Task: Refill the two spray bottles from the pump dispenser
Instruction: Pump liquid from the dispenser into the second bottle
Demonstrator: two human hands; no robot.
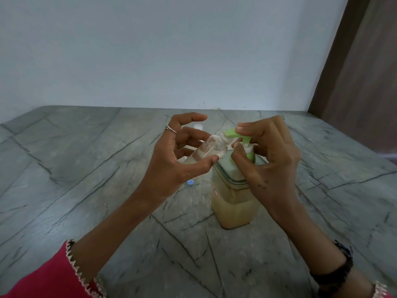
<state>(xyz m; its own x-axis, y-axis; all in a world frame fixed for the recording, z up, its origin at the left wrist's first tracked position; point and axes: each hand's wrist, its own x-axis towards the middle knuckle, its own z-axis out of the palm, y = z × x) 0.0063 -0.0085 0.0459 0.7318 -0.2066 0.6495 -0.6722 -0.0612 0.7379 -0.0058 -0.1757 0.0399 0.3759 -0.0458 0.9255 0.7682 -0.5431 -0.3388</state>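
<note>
A square clear pump dispenser point(233, 203) with pale yellowish liquid and a green pump head point(233, 132) stands on the grey marble counter. My right hand point(268, 160) rests on the pump, fingers curled over the green head and around its stem. My left hand point(176, 155) holds a small clear spray bottle point(209, 150), uncapped and tilted, pinched between thumb and fingers, its open neck right under the pump spout. Some clear liquid lies inside it. A second small bottle with a white top point(198, 127) stands behind my left hand, mostly hidden.
A small blue cap point(190, 182) lies on the counter point(86, 168) below my left hand. A pale wall runs along the counter's far edge, and a brown panel point(361, 82) rises at the right.
</note>
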